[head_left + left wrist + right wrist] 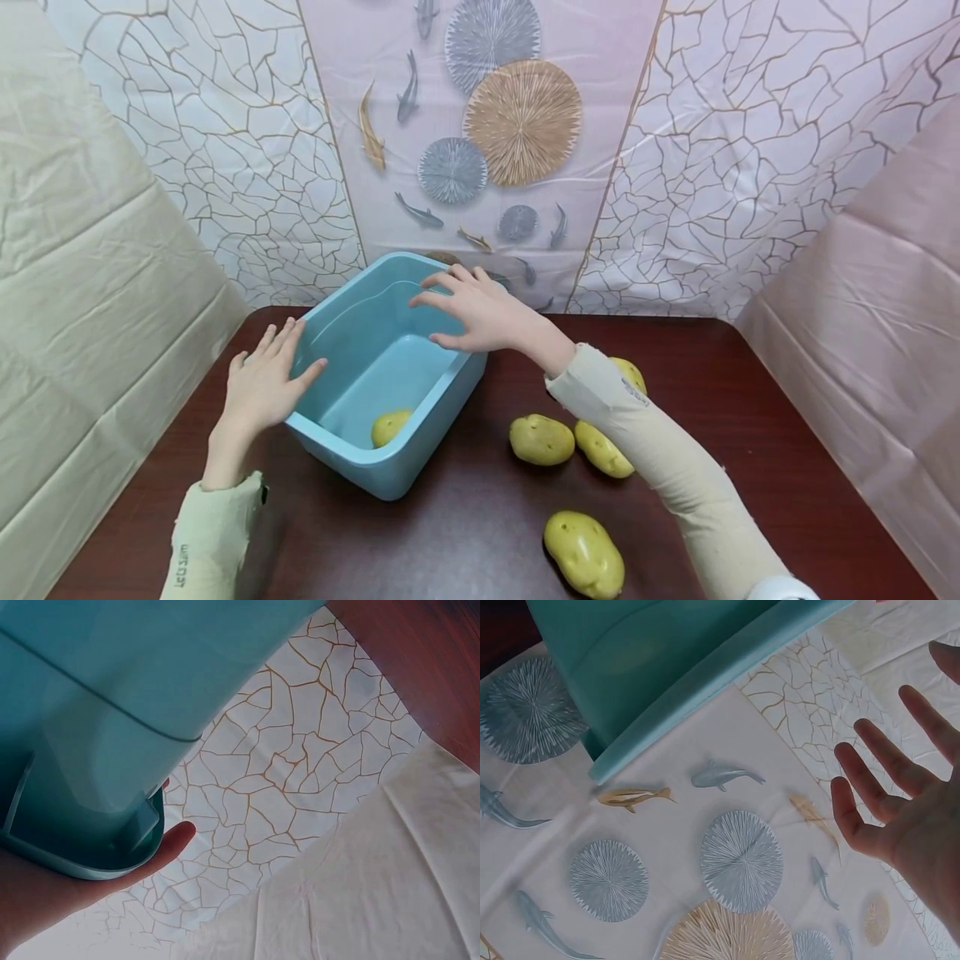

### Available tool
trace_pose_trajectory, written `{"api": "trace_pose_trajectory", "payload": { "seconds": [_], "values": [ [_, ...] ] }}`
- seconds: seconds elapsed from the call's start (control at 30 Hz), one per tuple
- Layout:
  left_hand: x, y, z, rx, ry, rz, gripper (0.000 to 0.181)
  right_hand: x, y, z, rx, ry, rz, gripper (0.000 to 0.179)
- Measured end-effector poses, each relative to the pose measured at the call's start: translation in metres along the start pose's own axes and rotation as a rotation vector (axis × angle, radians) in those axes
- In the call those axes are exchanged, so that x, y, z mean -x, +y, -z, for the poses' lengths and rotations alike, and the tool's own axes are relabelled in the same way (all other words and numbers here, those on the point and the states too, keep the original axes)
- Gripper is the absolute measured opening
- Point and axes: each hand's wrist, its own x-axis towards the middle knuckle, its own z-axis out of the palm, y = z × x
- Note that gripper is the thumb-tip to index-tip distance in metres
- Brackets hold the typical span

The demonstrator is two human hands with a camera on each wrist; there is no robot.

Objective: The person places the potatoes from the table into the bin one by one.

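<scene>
A light blue plastic bin (352,454) stands on the table, turned at an angle, with one yellow potato (388,427) on its floor at the near end. My left hand (262,379) is at the bin's left rim, fingers straight and thumb spread towards the inside; whether it touches the rim I cannot tell. Over the right side of the bin hovers my right hand (480,312), fingers spread and slightly bent. Nothing is in its grasp, and the right wrist view shows the same hand (922,817) apart from the bin's rim (727,679).
Several potatoes lie on the dark red table (465,533) right of the bin: a near one (585,554), a middle one (542,440), another beside it (602,450), and one partly behind the right sleeve (632,375). Patterned cloth (277,167) hangs behind the table.
</scene>
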Motion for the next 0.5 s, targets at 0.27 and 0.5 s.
{"api": "trace_pose_trajectory", "payload": {
  "seconds": [0.27,0.5],
  "values": [
    [0.0,-0.001,0.0,0.003,0.003,-0.002,0.073,0.009,-0.002,-0.003,-0.019,0.079,0.02,0.036],
    [0.0,-0.001,0.0,0.001,-0.006,-0.002,0.074,0.018,-0.001,-0.005,-0.049,0.129,0.038,0.033]
  ]
}}
